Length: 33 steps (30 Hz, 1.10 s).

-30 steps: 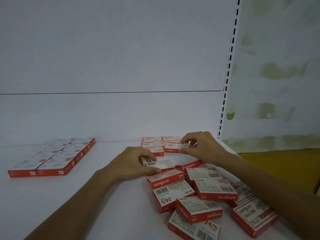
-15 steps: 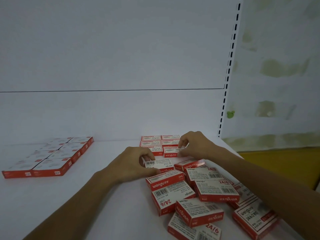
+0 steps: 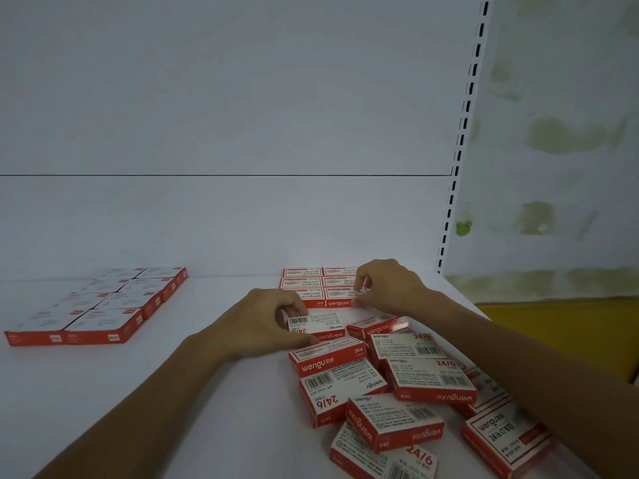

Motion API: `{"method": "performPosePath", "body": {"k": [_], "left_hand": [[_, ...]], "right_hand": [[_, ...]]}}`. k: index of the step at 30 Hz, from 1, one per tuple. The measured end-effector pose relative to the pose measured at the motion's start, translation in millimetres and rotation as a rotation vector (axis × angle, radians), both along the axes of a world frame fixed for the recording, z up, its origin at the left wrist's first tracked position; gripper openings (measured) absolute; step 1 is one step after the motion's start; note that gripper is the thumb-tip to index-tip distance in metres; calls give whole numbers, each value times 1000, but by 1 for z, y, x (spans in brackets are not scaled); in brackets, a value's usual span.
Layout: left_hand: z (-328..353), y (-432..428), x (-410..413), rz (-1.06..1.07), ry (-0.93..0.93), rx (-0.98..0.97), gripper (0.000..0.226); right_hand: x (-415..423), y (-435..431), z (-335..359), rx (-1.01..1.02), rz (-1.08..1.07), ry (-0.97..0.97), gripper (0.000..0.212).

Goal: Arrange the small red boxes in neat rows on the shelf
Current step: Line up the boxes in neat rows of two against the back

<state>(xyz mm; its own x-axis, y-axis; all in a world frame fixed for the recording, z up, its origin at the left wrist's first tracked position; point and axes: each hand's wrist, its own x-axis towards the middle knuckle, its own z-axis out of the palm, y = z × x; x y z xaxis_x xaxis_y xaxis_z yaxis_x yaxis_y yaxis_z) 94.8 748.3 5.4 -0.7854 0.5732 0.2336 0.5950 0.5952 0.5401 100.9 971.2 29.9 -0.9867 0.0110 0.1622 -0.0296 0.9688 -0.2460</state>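
Boxes [image 3: 430,378], small and red with white printed tops, lie in three groups on the white shelf [image 3: 207,392]. Against the back edge, toward the right corner, the neat block [image 3: 304,286] shows six boxes, two across and three deep, set tight together. The right hand [image 3: 387,288] covers the block's right side, fingers curled, with fingertip and thumb pinching the right end of the front right box [image 3: 339,302]. Just in front of that block, the left hand [image 3: 259,326] grips one loose box [image 3: 316,324] that lies barcode up, thumb on its near edge and fingers over its far edge. From there toward the front edge, along the right edge, spreads the loose pile [image 3: 394,420]. It has about nine more boxes at odd angles, several overlapping, and a few are partly hidden under the right forearm, so the exact count cannot be told. Well apart, near the left edge, a second tidy block [image 3: 103,305] holds eight boxes, two across and four deep. Behind the shelf rises a white back panel [image 3: 242,98] with one thin horizontal seam. One slotted upright [image 3: 463,133] stands at its right end. Beyond that is a stained pale wall [image 3: 570,98] with one small green spot [image 3: 463,228] and a yellow surface [image 3: 560,337] below.
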Motion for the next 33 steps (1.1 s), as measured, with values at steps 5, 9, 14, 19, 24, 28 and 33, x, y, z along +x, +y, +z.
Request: {"method": "performPosePath", "body": {"k": [5,9,14,19,24,28,33], "left_hand": [[-1,-1,1,-9,-22,-17,27],[0,0,4,-10,29,18,25],[-3,-2,0,20,144,39,28],[0,-4,-9,94,180,183,28],[8,-2,-6,154,67,365,9],[6,1,-5,221,34,386,34],[4,4,-2,211,-24,400,33]], "right_hand": [[1,-4,-1,67,-30,44,32],[3,-7,-2,90,37,101,44],[13,-17,-2,-14,247,189,34],[24,-24,4,-83,442,218,37],[25,-28,6,-129,468,288,45],[25,-29,6,-161,460,359,50],[27,-26,7,-117,491,398,45]]}}
